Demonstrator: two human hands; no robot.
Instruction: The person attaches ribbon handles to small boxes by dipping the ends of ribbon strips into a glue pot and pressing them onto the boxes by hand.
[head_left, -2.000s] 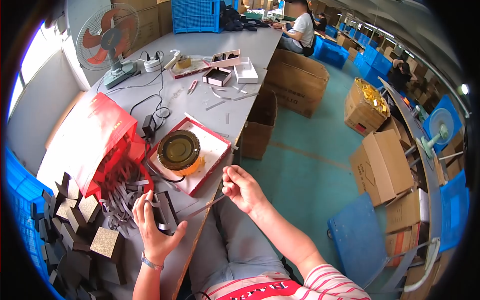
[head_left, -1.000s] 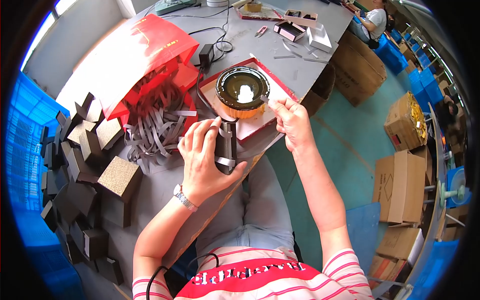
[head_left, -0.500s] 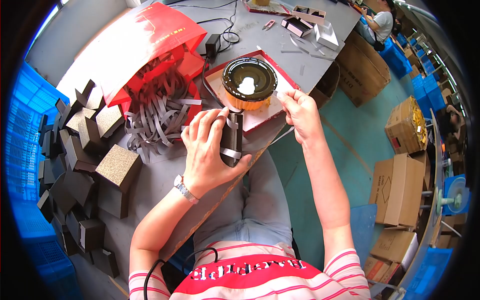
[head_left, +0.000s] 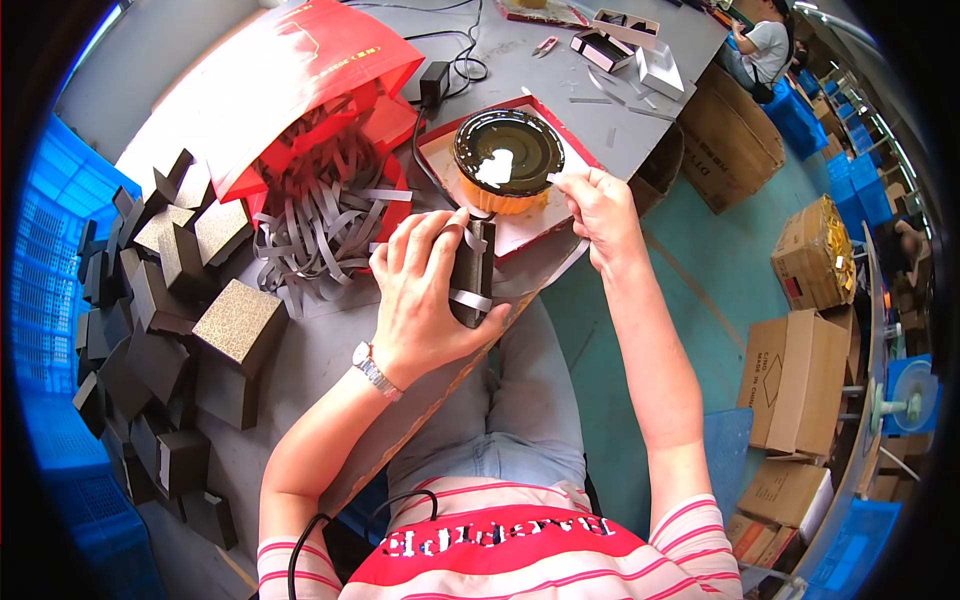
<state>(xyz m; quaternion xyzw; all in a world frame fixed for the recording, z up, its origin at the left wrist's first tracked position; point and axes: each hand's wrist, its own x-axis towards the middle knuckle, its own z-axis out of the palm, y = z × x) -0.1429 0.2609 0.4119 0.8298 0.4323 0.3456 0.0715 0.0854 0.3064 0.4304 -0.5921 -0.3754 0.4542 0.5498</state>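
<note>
My left hand (head_left: pixel 425 295) grips a small dark box (head_left: pixel 473 272) with a grey strip wrapped around it, near the front edge of the grey table (head_left: pixel 330 345). My right hand (head_left: pixel 598 212) pinches the end of a thin grey strip (head_left: pixel 556 178) beside a round orange pot (head_left: pixel 506 158) full of dark glossy liquid. The pot stands in a shallow red-rimmed tray (head_left: pixel 528 230). A heap of loose grey strips (head_left: pixel 320 225) spills from a red bag (head_left: pixel 270 90) just left of my left hand.
Several dark and speckled boxes (head_left: pixel 215 330) are piled at the table's left, by a blue crate (head_left: pixel 50 290). A power adapter and cables (head_left: pixel 440 70), scissors and open boxes (head_left: pixel 625 45) lie farther back. Cardboard cartons (head_left: pixel 800 380) stand on the floor at right; another person sits far back.
My view has dropped from the room to the table. My left hand has picked up the dark box, and my right hand has brought the strip up to the pot's rim.
</note>
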